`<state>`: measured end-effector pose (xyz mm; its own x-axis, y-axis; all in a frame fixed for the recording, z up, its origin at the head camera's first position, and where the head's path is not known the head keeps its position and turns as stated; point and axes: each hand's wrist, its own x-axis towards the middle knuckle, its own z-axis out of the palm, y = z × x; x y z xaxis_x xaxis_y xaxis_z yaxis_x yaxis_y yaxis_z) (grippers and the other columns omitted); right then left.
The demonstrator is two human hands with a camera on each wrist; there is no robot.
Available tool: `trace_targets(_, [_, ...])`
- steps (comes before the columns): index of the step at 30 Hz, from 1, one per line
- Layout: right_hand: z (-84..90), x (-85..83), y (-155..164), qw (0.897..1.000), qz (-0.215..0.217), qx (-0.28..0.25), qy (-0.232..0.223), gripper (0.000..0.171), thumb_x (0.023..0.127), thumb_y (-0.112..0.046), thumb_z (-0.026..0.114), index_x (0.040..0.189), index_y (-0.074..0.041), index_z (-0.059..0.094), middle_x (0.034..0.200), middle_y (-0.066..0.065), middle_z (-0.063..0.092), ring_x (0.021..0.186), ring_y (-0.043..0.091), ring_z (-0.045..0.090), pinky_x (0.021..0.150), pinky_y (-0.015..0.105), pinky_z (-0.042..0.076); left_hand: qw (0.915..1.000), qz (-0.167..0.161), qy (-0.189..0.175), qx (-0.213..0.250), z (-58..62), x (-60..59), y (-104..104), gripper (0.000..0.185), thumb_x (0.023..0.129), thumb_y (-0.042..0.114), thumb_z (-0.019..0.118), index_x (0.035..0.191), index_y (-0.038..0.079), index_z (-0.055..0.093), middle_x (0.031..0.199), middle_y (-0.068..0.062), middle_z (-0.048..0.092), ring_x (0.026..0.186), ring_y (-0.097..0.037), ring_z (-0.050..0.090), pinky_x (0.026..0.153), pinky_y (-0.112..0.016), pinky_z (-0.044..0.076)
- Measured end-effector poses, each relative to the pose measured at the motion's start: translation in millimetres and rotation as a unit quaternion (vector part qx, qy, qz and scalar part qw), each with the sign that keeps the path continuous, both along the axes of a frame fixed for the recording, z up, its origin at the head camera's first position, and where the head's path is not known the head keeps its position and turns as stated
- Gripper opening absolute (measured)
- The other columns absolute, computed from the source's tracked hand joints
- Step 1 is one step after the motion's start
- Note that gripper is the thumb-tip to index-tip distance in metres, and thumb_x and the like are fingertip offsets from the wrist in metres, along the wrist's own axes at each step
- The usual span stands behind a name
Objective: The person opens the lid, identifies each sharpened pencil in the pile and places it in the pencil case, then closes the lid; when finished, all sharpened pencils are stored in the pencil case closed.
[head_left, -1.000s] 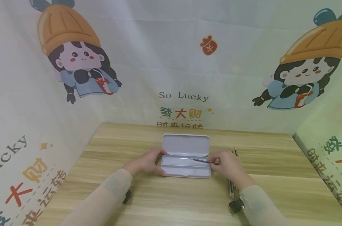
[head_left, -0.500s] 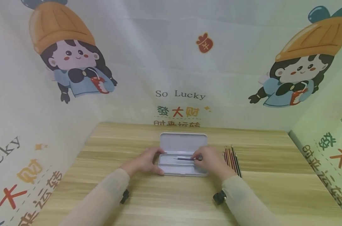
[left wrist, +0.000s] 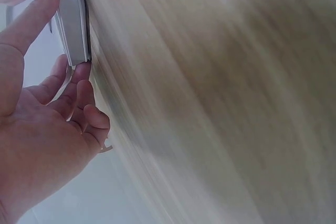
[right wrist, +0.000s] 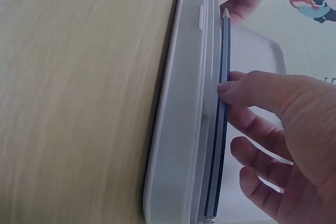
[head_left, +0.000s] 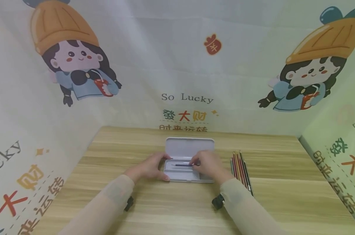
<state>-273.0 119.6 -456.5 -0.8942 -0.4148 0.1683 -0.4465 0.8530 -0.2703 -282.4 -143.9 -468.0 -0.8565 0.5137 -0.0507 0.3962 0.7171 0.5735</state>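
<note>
A pale metal pencil case [head_left: 180, 175] lies on the table with its lid [head_left: 177, 147] raised at the back. My left hand [head_left: 149, 167] grips its left end, thumb at the front corner and fingers at the back; the left wrist view shows the fingertips at the end wall. Between thumb and fingers, my right hand [head_left: 208, 163] pinches a dark blue and grey striped pencil [right wrist: 219, 140]. The pencil lies lengthwise over the back compartment, its sharpened tip towards my left hand. Part of the case's right end is hidden behind my right hand.
Right of the case, several coloured pencils [head_left: 240, 168] lie side by side on the wooden table [head_left: 177, 205], partly behind the right sleeve [head_left: 242, 202]. A divider [head_left: 180, 170] runs along the case. A printed cloth [head_left: 130, 114] hangs behind and at both sides.
My right hand has moved left with the pencil, from the case's right end to over the back compartment, and the pencil now lies along it. The left hand keeps its grip.
</note>
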Motion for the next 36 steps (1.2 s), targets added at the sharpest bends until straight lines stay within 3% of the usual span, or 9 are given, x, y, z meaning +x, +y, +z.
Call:
trace_targets(14, [-4.4,-5.3,-18.5,0.999,0.020,-0.009,-0.026,0.013,0.075,-0.021,0.075,0.084,-0.030,0.076,0.076,-0.014,0.066,0.074,0.005,0.057,0.066,0.025,0.047,1.0000,0.005,-0.008,-0.001,0.2,-0.6,-0.2,0.080,0.061,0.035,0.089,0.128,0.014,0.051,0.130,-0.008,0.054,0.125,-0.028,0.046,0.111,-0.046,0.035])
trace_targets(26, [-5.4,-9.9,-19.4,0.998,0.009,-0.011,-0.065,0.012,0.077,-0.018,0.075,0.083,-0.028,0.076,0.082,-0.014,0.071,0.081,0.007,0.061,0.075,0.028,0.050,0.9999,0.009,-0.011,0.001,0.6,-1.8,1.9,0.079,0.060,0.034,0.089,0.127,0.013,0.052,0.129,-0.009,0.055,0.125,-0.029,0.046,0.110,-0.048,0.035])
trace_targets(36, [-3.8,-0.4,-3.6,0.996,0.002,-0.077,-0.053,0.011,0.080,-0.021,0.074,0.090,-0.019,0.075,0.086,-0.007,0.071,0.083,0.010,0.062,0.078,0.031,0.052,0.9994,0.024,-0.024,-0.002,3.0,1.6,3.5,0.081,0.059,0.032,0.090,0.128,0.013,0.052,0.131,-0.009,0.054,0.126,-0.029,0.046,0.112,-0.047,0.033])
